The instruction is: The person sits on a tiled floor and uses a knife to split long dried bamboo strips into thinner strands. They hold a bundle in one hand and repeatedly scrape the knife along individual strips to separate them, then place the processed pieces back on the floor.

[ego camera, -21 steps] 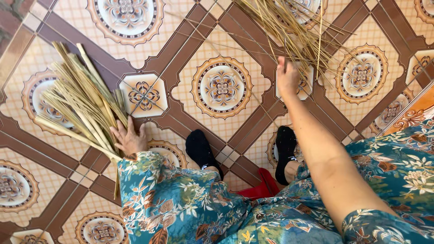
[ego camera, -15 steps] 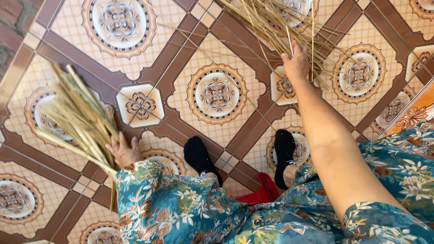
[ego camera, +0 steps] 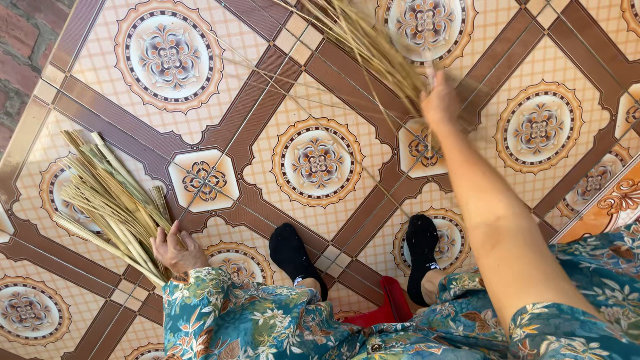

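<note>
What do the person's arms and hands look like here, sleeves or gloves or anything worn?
Both hands are bare, with no gloves or visible rings. The left hand comes out of a long teal sleeve printed with leaves and flowers in white, orange and brown. The right hand is blurred; that forearm is uncovered, the same floral cloth pushed up near the elbow.

left hand [ego camera: 175,250]: grips stalk bundle [ego camera: 110,200] | right hand [ego camera: 440,100]: reaches loose straw [ego camera: 373,40]

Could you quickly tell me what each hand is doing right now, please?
Left hand: closed around a bundle of pale stalks.
Right hand: reaching into loose dry straw; grip blurred, cannot tell.
</note>
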Action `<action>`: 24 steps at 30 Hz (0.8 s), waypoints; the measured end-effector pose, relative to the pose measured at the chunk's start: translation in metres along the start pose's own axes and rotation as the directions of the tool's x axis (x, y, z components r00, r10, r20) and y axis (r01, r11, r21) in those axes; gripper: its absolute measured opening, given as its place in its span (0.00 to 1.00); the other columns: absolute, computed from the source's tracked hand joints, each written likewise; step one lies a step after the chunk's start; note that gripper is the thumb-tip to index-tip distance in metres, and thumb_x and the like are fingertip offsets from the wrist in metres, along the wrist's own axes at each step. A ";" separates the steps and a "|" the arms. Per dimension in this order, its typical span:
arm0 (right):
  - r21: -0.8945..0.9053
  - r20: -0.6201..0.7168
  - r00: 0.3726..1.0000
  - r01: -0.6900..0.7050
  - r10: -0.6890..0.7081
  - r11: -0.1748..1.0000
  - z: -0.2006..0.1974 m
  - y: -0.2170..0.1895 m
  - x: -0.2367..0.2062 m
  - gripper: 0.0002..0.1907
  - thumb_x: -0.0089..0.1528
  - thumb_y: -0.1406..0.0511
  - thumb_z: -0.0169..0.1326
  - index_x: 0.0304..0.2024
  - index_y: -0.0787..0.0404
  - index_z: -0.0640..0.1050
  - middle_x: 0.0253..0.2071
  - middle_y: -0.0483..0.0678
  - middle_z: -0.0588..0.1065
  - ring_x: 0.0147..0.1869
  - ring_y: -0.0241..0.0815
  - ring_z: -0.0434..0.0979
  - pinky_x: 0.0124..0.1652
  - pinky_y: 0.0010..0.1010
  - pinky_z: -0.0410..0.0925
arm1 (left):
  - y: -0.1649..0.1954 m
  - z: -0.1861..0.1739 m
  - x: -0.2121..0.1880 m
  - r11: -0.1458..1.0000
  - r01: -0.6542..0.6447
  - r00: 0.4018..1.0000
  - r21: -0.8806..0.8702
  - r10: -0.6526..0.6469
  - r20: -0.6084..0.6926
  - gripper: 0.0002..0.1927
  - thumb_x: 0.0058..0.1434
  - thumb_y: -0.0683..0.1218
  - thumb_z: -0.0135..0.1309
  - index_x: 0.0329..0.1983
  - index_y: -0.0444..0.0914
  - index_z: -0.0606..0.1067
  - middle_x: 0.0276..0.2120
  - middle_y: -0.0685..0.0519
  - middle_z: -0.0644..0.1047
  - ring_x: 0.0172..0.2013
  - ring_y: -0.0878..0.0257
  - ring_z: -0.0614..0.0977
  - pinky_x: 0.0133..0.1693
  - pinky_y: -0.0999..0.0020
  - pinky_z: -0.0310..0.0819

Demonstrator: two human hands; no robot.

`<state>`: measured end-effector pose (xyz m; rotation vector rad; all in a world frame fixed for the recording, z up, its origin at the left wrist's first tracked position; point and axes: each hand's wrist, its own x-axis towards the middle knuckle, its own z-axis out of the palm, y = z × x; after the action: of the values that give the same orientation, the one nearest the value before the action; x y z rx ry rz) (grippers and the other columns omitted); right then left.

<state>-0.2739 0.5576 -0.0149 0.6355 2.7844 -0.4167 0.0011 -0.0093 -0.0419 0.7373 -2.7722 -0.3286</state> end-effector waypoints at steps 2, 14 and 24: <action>0.165 0.006 0.984 0.173 -0.177 0.971 0.024 -0.011 -0.026 0.17 0.63 0.66 0.57 0.53 0.56 0.69 0.48 0.58 0.75 0.48 0.63 0.77 0.43 0.53 0.70 | 0.013 0.004 0.008 0.997 -0.061 0.998 -0.052 0.062 0.023 0.15 0.68 0.38 0.59 0.56 0.44 0.81 0.62 0.40 0.75 0.66 0.39 0.71 0.67 0.45 0.65; 0.324 -0.145 0.910 0.415 -0.390 0.850 0.047 -0.049 -0.047 0.08 0.73 0.60 0.57 0.54 0.49 0.77 0.49 0.49 0.80 0.53 0.50 0.82 0.53 0.43 0.75 | 0.090 0.014 0.009 0.918 0.071 0.963 -0.391 0.040 0.268 0.14 0.70 0.37 0.54 0.56 0.42 0.79 0.57 0.46 0.75 0.57 0.54 0.79 0.55 0.62 0.76; 0.046 0.126 0.972 0.196 -0.200 0.980 0.039 -0.080 -0.066 0.06 0.66 0.60 0.57 0.42 0.53 0.76 0.40 0.52 0.79 0.44 0.57 0.81 0.41 0.50 0.73 | 0.120 0.017 -0.015 0.729 0.397 0.814 -0.558 0.001 0.580 0.10 0.70 0.42 0.53 0.51 0.35 0.78 0.41 0.52 0.82 0.41 0.63 0.81 0.43 0.70 0.76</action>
<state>-0.2457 0.4501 -0.0138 0.3241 2.7291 -0.5259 -0.0455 0.1023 -0.0272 0.8431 -2.6909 -1.7235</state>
